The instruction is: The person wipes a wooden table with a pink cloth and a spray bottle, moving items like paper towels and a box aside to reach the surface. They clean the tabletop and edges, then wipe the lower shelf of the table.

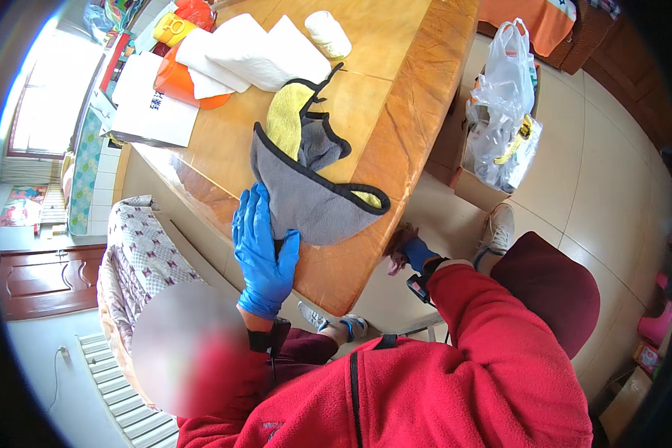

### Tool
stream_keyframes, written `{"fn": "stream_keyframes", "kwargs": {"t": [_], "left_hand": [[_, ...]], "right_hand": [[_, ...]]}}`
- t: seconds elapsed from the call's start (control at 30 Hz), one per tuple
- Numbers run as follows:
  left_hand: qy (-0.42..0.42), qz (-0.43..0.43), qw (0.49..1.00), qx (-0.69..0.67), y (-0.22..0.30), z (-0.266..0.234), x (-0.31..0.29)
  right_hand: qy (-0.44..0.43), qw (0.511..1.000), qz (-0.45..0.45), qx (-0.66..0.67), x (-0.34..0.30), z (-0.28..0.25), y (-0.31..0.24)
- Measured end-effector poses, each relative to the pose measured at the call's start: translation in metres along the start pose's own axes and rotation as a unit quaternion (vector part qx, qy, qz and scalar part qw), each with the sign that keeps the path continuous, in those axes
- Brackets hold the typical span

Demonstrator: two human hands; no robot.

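Note:
A grey cloth with black trim and yellow patches lies bunched on the wooden table, reaching its near edge. My left hand, in a blue glove, lies flat with its fingers resting on the cloth's lower left edge. My right hand, also gloved in blue, is lower down beside the table's near corner, mostly hidden by my red sleeve. A small dark reddish thing sits at its fingertips; whether the hand grips it is unclear.
Folded white cloths, a white roll, an orange container and papers crowd the table's far end. A clear plastic bag stands on the tiled floor at right. A patterned chair cushion is at left.

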State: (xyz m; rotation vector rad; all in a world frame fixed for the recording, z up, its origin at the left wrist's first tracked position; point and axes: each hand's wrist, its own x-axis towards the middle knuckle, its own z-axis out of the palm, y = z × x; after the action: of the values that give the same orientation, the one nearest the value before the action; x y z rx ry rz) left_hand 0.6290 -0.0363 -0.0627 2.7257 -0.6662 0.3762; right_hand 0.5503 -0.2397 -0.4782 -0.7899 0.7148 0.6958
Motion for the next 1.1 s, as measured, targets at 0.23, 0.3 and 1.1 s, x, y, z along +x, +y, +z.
{"fn": "stream_keyframes", "kwargs": {"t": [0.23, 0.3, 1.1], "left_hand": [[0.002, -0.010, 1.000, -0.011, -0.002, 0.001, -0.001], [0.004, -0.009, 1.000, -0.013, -0.002, 0.001, -0.002], [0.027, -0.004, 1.000, 0.006, -0.008, 0.010, -0.003]], "right_hand": [[-0.027, 0.999, 0.018, -0.006, 0.005, -0.004, -0.004], [-0.035, 0.999, 0.017, -0.004, 0.002, -0.001, -0.003], [-0.257, 0.897, -0.299, 0.198, -0.125, 0.103, -0.113]]}}
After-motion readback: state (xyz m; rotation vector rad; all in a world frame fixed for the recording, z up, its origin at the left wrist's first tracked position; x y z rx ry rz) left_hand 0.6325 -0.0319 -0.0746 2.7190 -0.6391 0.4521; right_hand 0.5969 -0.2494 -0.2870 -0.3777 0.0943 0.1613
